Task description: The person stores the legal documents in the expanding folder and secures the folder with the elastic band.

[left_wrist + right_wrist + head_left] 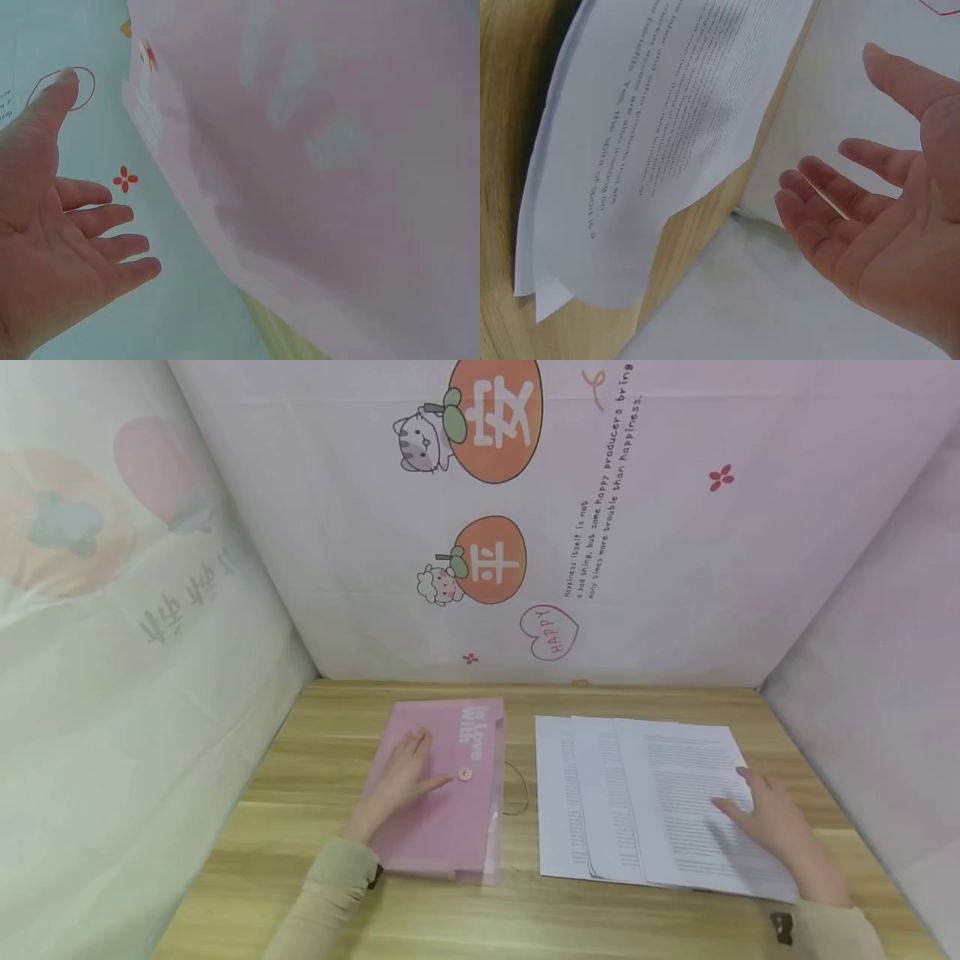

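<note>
A flat, rectangular folder of pink translucent plastic (442, 827) lies on the light wood-grain table (517, 922), with white lettering (472, 735) near its far right corner and a small round pink button (465, 774) on its upper face. A thin tan cord (527, 792) curves out onto the table from the folder's right edge. The left hand (401, 777) is over the left half of the folder, fingers loosely extended and thumb spread toward the button; it has hold of nothing, and the left wrist view shows its palm and fingertips apart from the pink plastic.

To the right of the folder, across a narrow strip of table, white printed paper sheets (645, 802) lie in an overlapping fan of three portions, the rightmost uppermost. The right hand (776, 818), farther right of the folder, is over the right edge of these sheets, its fingers relaxed and slightly bent, thumb held well away from them; it grips nothing, and the right wrist view shows a gap between it and the paper.

Beige fabric sleeves (322, 893) cover both forearms. Beyond the folder rises a white cloth backdrop (675, 568) printed with round orange fruit drawings (491, 560)
</note>
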The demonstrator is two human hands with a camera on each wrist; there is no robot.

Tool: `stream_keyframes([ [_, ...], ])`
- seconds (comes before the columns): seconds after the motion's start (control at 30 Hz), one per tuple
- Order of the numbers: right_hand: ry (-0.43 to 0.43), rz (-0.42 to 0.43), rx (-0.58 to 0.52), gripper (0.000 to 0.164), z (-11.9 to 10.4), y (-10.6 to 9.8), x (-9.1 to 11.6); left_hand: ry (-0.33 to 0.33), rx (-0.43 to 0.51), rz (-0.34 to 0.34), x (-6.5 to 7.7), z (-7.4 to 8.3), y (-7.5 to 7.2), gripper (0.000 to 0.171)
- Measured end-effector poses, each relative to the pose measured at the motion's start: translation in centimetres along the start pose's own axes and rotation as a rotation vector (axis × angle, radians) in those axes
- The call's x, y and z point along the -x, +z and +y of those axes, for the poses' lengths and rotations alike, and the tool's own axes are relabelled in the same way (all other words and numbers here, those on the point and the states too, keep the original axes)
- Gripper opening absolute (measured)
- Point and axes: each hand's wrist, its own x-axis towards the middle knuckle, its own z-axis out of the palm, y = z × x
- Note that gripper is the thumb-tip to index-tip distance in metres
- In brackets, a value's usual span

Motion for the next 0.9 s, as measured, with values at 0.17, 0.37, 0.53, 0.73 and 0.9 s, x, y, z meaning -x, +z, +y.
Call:
stream_keyframes([
  [0.17, 0.022, -0.026, -0.001, 0.068, 0.8, -0.1, -0.2, -0.019, 0.056, 0.003, 0.0, 0.8, 0.4, 0.092],
  [0.37, 0.067, -0.099, -0.006, 0.071, 2.0, -0.2, -0.5, -0.061, 0.125, -0.023, 0.1, 1.8, 0.7, 0.091],
  [0.53, 0.130, -0.172, -0.001, 0.075, 2.8, -0.5, -0.5, -0.053, 0.137, -0.037, 0.1, 2.4, 1.3, 0.090],
  [0.73, 0.185, -0.206, 0.000, 0.077, 3.4, -0.6, -0.3, -0.014, 0.139, -0.019, 0.0, 3.1, 1.8, 0.091],
  [0.9, 0.211, -0.200, -0.018, 0.078, 3.8, -0.6, -0.3, 0.010, 0.139, -0.028, -0.2, 3.6, 2.1, 0.091],
])
